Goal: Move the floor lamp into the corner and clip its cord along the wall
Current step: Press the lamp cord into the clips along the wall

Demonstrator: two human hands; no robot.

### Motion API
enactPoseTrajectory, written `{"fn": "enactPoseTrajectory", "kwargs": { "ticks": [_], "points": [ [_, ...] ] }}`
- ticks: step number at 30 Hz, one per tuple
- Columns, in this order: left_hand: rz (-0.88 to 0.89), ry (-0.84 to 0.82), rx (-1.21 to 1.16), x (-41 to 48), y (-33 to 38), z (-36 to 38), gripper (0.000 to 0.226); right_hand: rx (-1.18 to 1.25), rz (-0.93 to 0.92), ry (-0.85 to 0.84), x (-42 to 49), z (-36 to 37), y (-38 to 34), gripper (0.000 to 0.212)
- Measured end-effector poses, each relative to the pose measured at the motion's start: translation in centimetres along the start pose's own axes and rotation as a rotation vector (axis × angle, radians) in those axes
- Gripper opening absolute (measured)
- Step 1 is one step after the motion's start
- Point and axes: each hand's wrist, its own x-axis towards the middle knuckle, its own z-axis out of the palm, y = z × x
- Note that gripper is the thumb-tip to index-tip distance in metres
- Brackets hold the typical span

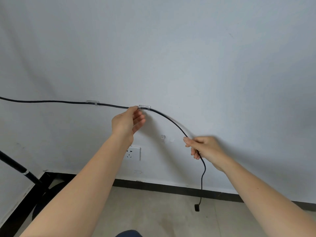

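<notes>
A black cord (51, 101) runs along the pale wall from the left edge through two clear clips, the first clip (92, 102) and the second clip (144, 107). My left hand (127, 122) pinches the cord just left of the second clip. Past that clip the cord arcs down to my right hand (203, 148), which is closed around it. Below that hand the cord hangs to the floor, ending in a black plug (197, 207). The lamp's black pole (17, 166) slants at the lower left, in the corner.
A white wall socket (135, 153) sits below my left hand, partly behind my forearm. Two more clear clips (162, 137) are stuck on the wall between my hands. A black skirting board (171, 186) lines the wall above a beige tiled floor (153, 211).
</notes>
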Motion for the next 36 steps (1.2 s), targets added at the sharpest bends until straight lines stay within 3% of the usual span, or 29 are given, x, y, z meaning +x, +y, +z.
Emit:
{"fn": "enactPoseTrajectory", "kwargs": {
  "ticks": [3,11,20,27,31,36],
  "points": [
    [0.021,0.033,-0.023,-0.2,-0.5,0.3,0.014,0.109,0.053,0.034,-0.2,-0.2,1.8,0.051],
    [0.063,0.063,-0.056,-0.2,-1.4,0.8,0.013,0.288,0.123,-0.004,-0.6,0.3,4.7,0.021],
    [0.038,-0.025,-0.034,-0.4,-2.9,-1.0,0.017,0.288,0.159,0.0,0.6,3.1,6.0,0.027],
    [0.007,-0.135,0.443,-1.2,-9.8,-2.0,0.011,0.292,0.179,-0.021,0.6,5.3,7.1,0.027],
    [0.065,-0.208,0.585,-1.8,-11.7,-1.1,0.011,0.257,0.184,-0.034,0.8,6.2,6.8,0.027],
    [0.168,-0.181,0.674,-1.6,-12.3,-0.7,0.009,0.251,0.19,-0.019,1.0,6.7,6.5,0.027]
  ]
}}
